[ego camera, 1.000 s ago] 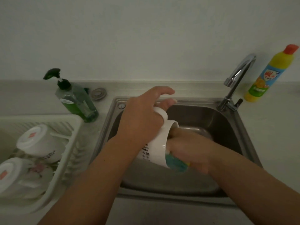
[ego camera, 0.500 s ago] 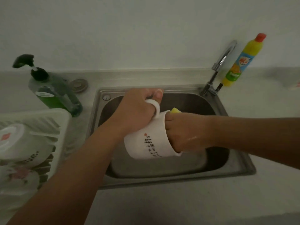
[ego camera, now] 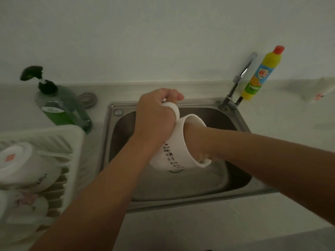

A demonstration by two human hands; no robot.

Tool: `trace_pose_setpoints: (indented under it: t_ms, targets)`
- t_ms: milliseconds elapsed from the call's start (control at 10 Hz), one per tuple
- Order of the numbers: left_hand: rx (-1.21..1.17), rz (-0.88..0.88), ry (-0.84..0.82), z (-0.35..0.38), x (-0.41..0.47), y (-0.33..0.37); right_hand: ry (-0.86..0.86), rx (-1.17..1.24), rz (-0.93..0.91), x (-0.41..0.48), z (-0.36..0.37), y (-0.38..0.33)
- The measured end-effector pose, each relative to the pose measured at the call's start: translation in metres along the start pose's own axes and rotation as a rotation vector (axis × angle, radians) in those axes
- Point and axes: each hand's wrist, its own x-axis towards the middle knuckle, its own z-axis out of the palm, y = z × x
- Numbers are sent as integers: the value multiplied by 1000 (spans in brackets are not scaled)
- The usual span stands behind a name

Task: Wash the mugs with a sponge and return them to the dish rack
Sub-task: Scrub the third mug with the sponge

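Note:
Over the steel sink (ego camera: 199, 201) I hold a white mug (ego camera: 174, 151) with black lettering, tilted on its side with its mouth to the right. My left hand (ego camera: 154, 115) grips its handle from above. My right hand (ego camera: 194, 140) is pushed into the mug up to the wrist, so its fingers are hidden. The sponge is out of sight. Two more white mugs (ego camera: 23, 163) (ego camera: 23, 203) lie upside down in the white dish rack (ego camera: 72, 142) at the left.
A green soap pump bottle (ego camera: 59, 109) stands behind the rack, with a round metal plug (ego camera: 87, 99) beside it. The tap (ego camera: 239, 78) and a yellow bottle (ego camera: 261, 75) stand at the sink's back right. Something white (ego camera: 317, 91) lies at the far right.
My right hand, holding the yellow and green sponge, went from the mug's outside into its mouth and now sits deeper, hiding the sponge. The mug's mouth has turned to the right.

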Motion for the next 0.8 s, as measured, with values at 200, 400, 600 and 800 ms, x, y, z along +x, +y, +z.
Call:
trace_pose_setpoints:
  t_ms: [200, 400, 600, 800]
  targets:
    - [71, 46, 179, 5, 0, 8, -386, 1161, 116, 0, -10, 3]
    - [150, 4, 143, 21, 2, 22, -349, 1664, 24, -6, -36, 34]
    - [176, -112, 106, 41, -8, 21, -343, 1850, 76, 6, -55, 57]
    - [132, -124, 331, 33, 3, 26, -361, 1526, -160, 0, -64, 53]
